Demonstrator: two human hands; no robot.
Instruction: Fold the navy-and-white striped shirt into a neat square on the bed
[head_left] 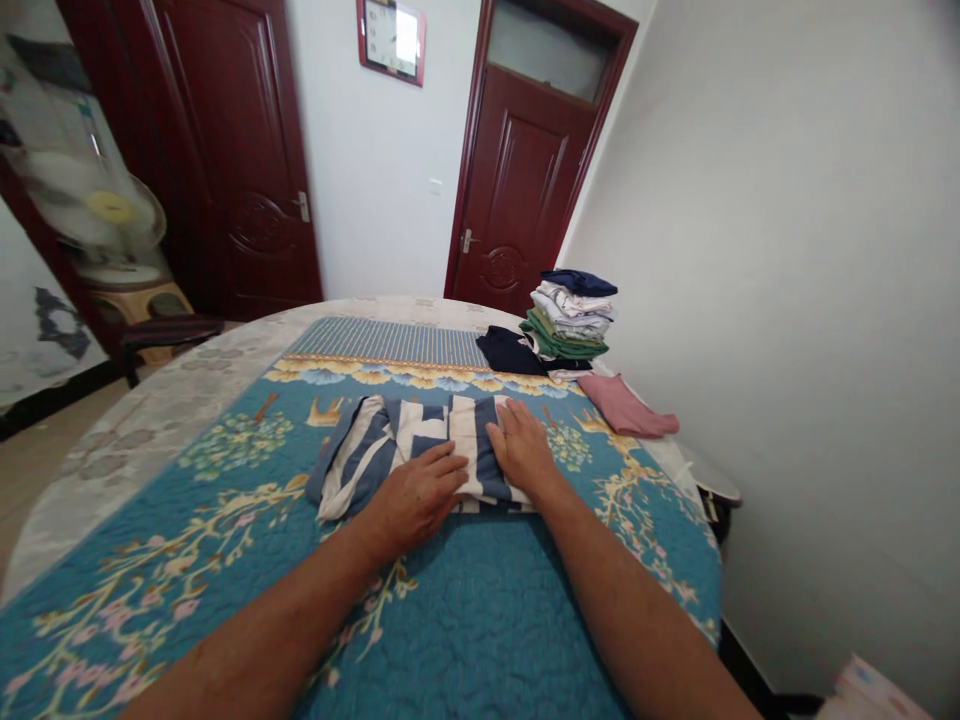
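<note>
The striped garment [431, 425] lies folded beneath both hands. The left hand [424, 495] and right hand [523, 450] rest palm-down, fingers extended, gripping nothing visibly. Beyond the right hand are a pink garment [630, 406] and a clothes stack [574, 315]; a teal quilt [480, 620] spreads under the hands.

White walls [810, 280], two dark red doors [225, 140], framed clock [391, 38], fan [112, 206] at left, tan floor [37, 450]

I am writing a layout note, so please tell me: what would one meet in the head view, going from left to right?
Fan, first dark red door, left hand on the striped cloth, right hand on the same cloth, folded pink cloth.
</note>
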